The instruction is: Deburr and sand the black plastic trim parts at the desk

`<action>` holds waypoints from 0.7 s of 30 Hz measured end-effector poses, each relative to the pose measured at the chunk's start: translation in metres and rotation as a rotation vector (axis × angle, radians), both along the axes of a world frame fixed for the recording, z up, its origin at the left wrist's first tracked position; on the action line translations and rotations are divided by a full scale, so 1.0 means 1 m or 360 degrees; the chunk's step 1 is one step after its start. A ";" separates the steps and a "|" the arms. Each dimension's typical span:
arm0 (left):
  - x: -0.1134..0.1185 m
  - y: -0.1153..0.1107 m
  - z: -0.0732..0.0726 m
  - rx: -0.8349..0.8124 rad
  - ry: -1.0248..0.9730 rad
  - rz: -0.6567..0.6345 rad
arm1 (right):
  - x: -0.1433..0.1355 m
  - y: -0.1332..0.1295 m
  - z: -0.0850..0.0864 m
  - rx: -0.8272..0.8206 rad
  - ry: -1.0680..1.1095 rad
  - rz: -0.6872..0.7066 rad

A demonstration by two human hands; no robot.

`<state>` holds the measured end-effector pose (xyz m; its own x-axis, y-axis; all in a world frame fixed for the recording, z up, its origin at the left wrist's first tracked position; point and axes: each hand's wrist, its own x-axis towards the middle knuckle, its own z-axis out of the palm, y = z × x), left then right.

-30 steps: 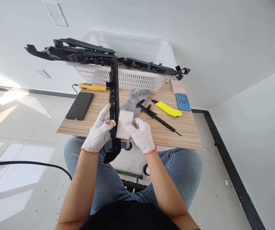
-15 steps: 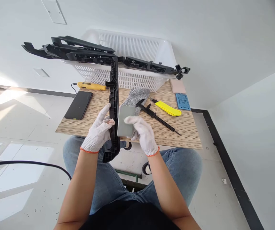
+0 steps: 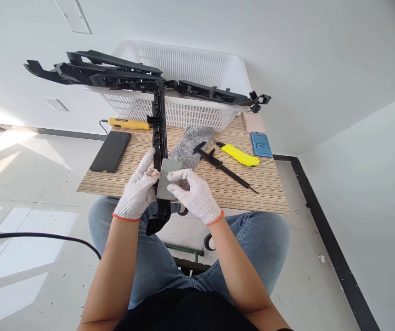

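Note:
A long black plastic trim piece (image 3: 159, 138) stands lengthwise in front of me, its ribbed inner side showing. Around its lower middle, my left hand (image 3: 137, 191) is closed in a white knit glove, with a bare thumb tip poking out. My right hand (image 3: 195, 193), gloved the same way, grips a flat grey-green sanding sponge (image 3: 165, 184) between thumb and fingers. The sponge lies against the right edge of the trim piece and covers part of it. Some of the fingers on both hands are hidden.
Behind stands a white plastic basket (image 3: 197, 109) with several black trim pieces (image 3: 108, 76) across it. On the wooden board (image 3: 262, 195) lie a phone (image 3: 110, 151), yellow tool (image 3: 128, 123), grey cloth (image 3: 195, 138), caliper (image 3: 223, 168), yellow utility knife (image 3: 240, 155), blue pad (image 3: 261, 145) and pink pad (image 3: 253, 122).
My right hand has moved left and turned the sponge, which now overlaps the trim piece instead of sitting beside it. My left hand keeps its hold.

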<state>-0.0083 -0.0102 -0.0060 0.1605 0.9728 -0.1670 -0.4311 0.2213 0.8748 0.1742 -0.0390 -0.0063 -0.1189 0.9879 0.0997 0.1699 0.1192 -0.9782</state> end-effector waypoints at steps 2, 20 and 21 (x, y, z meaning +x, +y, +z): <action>0.000 -0.001 0.001 0.0001 0.0006 -0.0026 | -0.001 0.001 0.000 0.0003 0.0001 -0.0108; 0.000 -0.003 0.005 0.0007 -0.0069 -0.0099 | 0.006 0.002 0.001 -0.0117 0.0230 -0.0102; 0.000 -0.004 0.005 0.0010 -0.0078 -0.0109 | 0.006 0.001 0.001 -0.0114 0.0229 -0.0075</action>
